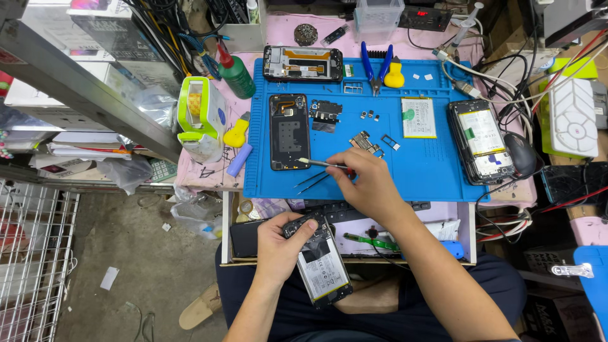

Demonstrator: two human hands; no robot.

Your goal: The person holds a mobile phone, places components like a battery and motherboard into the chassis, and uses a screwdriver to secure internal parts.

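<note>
Bare forearms without sleeves, dark navy trousers point(405, 310) and a tan sandal point(199, 308) underfoot.

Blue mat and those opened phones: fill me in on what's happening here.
A person sits at a workbench. Their left hand holds an opened phone with its battery showing, over an open drawer. Their right hand reaches onto the blue mat, its fingers closed on a thin tool whose tip points towards a black phone back. Small loose parts, a separate battery, blue-handled pliers and two more opened phones lie on the mat.
</note>
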